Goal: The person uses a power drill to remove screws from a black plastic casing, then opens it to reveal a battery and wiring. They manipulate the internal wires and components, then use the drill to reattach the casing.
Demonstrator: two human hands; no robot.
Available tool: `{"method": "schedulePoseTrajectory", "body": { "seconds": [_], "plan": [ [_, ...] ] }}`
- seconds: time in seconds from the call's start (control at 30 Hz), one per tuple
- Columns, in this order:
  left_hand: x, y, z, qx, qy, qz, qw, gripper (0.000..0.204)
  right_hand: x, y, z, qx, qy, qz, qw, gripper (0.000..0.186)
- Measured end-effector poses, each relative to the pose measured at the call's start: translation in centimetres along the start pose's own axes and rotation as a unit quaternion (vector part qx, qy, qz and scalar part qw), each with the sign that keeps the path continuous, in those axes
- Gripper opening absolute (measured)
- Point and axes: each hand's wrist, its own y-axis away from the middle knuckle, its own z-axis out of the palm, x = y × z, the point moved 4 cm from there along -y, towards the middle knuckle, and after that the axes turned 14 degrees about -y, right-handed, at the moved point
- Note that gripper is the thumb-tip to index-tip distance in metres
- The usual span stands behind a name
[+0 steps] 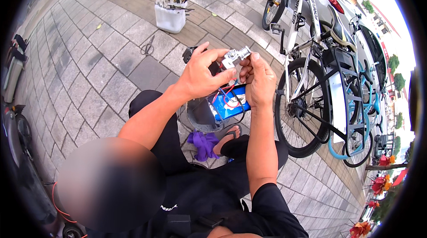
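In front of me, my left hand (200,72) grips a small silver metal part (232,59) with a round, barrel-like end; it looks like a lock barrel, though I cannot be sure. My right hand (259,80) is closed at the barrel end, thumb and fingers pinched; the fingertips are partly hidden. Below the hands lies a blue-wrapped battery pack (227,104) with red and dark wires (229,90) running over it. It rests in or against a dark grey casing (199,112). A black object (187,54) shows behind my left hand.
A purple cloth (203,145) lies by my sandalled foot (227,139). Farther off stand a white cut-open jug (170,19) of tools and, on the paving, a pair of scissors (147,47). A white bicycle (297,20) stands close on the right, with a dark scooter (22,149) at far left.
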Motion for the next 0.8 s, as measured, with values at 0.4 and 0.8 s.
{"method": "schedulePoseTrajectory", "body": {
  "seconds": [0.4, 0.8],
  "plan": [
    [-1.9, 0.0, 0.4, 0.005, 0.197, -0.044, 0.979, 0.060, -5.4, -0.3, -0.9, 0.035, -0.002, -0.077, 0.996, 0.036],
    [-1.6, -0.2, 0.2, -0.032, 0.242, -0.061, 0.968, 0.062, -3.3, -0.6, -1.3, 0.025, 0.044, -0.032, 0.998, 0.036]
  ]
}}
